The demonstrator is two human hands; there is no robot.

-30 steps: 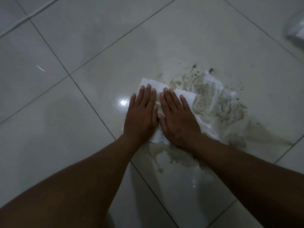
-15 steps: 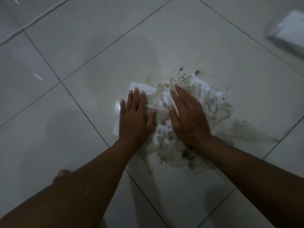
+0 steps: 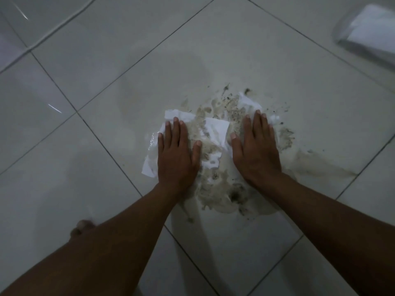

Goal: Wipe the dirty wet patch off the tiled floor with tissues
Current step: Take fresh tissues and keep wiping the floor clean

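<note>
Wet patch (image 3: 215, 195): gritty brown smear on glossy white tiled floor (image 3: 85, 189), spreading between and behind both palms. Tissues (image 3: 215, 129) soggy, crumpled, stained, under the fingertips. Left hand (image 3: 176, 154) and right hand (image 3: 255, 150) pressed flat, fingers straight and close together, thumbs splayed.

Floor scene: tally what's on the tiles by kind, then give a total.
Hands pressing flat: 2, left hand and right hand
Tissue clumps under them: 2, and
Dirty wet patch: 1
Tissue pack: 1
Total: 6
</note>
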